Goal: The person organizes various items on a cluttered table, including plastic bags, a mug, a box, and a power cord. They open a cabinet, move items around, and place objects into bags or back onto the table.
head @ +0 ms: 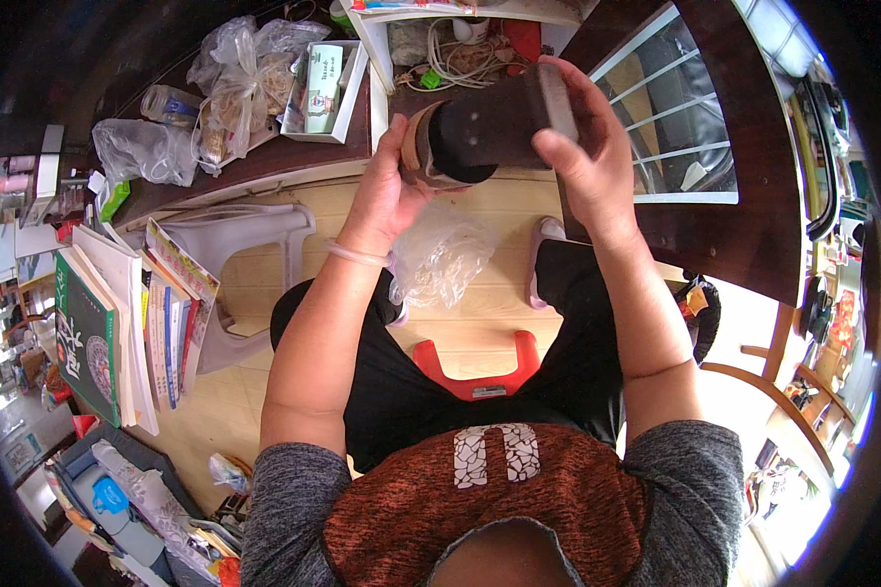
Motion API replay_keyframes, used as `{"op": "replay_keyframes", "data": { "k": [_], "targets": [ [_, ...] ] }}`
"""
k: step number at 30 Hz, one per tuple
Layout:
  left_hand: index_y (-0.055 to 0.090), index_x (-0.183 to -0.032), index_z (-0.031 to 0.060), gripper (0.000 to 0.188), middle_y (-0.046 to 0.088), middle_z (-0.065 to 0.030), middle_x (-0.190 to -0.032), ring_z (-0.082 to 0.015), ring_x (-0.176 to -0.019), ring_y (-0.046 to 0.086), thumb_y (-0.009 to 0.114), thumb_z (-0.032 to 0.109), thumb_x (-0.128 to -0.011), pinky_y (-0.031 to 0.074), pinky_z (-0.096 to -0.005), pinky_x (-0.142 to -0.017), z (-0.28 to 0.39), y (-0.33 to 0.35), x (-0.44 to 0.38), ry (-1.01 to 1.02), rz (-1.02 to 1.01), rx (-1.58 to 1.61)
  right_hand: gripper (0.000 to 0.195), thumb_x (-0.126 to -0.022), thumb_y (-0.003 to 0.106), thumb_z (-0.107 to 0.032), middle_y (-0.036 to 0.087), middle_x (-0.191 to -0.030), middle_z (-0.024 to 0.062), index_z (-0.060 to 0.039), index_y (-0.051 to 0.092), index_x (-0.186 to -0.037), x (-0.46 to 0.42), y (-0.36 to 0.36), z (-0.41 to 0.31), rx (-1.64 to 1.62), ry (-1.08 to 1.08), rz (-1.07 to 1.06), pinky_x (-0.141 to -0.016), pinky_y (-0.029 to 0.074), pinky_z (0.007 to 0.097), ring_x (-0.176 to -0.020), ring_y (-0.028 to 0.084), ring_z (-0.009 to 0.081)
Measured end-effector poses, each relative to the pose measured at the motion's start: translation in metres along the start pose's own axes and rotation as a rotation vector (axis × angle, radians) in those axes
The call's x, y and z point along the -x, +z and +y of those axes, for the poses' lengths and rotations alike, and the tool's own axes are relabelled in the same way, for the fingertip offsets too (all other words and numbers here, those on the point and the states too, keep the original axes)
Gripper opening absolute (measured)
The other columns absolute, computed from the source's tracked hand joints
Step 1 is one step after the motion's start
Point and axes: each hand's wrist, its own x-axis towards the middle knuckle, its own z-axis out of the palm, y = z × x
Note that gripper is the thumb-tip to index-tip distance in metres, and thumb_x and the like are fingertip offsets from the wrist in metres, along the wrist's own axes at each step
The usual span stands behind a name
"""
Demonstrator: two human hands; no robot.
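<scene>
Both my hands hold a dark cylindrical object (484,128) in front of an open cabinet compartment; it lies roughly sideways, and what kind of thing it is I cannot tell. My left hand (393,180) grips its brown-rimmed left end, which looks like a separate ring or cup. Around the wider right end, which has a greyish edge, my right hand (591,147) wraps with the thumb in front. Below the object, a crumpled clear plastic bag (444,253) lies on the floor between my feet.
A red plastic stool (477,387) shows under me. To the left are upright books (92,334) and a pale plastic stool (227,227). Plastic bags (242,88) and a white box (349,121) stand on the dark shelf. Cables (459,62) fill the compartment; a glass-paned cabinet door (749,242) is at right.
</scene>
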Motion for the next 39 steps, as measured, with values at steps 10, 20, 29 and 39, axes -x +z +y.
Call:
{"op": "replay_keyframes", "data": {
  "k": [10, 20, 29, 39],
  "targets": [
    [0.051, -0.131, 0.0070, 0.058, 0.059, -0.0089, -0.127, -0.0211, -0.115, 0.059, 0.047, 0.053, -0.097, 0.051, -0.0398, -0.095, -0.009, 0.015, 0.004, -0.014, -0.007, 0.103, 0.084, -0.066, 0.086, -0.028, 0.054, -0.129, 0.0143, -0.0031, 0.045, -0.135, 0.008, 0.028, -0.001, 0.549, -0.278, -0.105, -0.101, 0.044, 0.0364, -0.118, 0.056, 0.0270],
    [0.051, -0.133, 0.0092, 0.064, 0.061, -0.0103, -0.124, -0.0227, -0.109, 0.062, 0.042, 0.061, -0.095, 0.056, -0.0423, -0.086, -0.012, 0.008, 0.007, -0.077, -0.130, 0.104, 0.083, -0.071, 0.084, -0.032, 0.056, -0.128, 0.0157, -0.0016, 0.043, -0.137, 0.006, 0.033, 0.008, -0.135, 0.017, -0.094, -0.105, 0.041, 0.0361, -0.122, 0.053, 0.0291],
    [0.049, -0.135, 0.0132, 0.068, 0.060, -0.0128, -0.127, -0.0298, -0.106, 0.063, 0.039, 0.066, -0.093, 0.058, -0.0477, -0.070, -0.006, 0.001, 0.007, -0.042, -0.138, 0.252, 0.064, -0.096, 0.050, -0.049, 0.051, -0.132, 0.0275, 0.0043, 0.046, -0.130, -0.010, 0.008, 0.021, -1.057, 0.466, 0.043, -0.110, 0.039, 0.0476, -0.124, 0.051, 0.0361],
    [0.048, -0.137, 0.0109, 0.069, 0.057, -0.0134, -0.131, -0.0295, -0.114, 0.060, 0.040, 0.064, -0.093, 0.058, -0.0486, -0.078, -0.010, -0.005, 0.001, -0.040, -0.074, 0.181, 0.078, -0.086, 0.066, -0.046, 0.051, -0.135, 0.0226, 0.0030, 0.037, -0.140, -0.003, 0.007, 0.019, -0.227, 0.125, -0.076, -0.111, 0.035, 0.0423, -0.127, 0.050, 0.0317]
  ]
}}
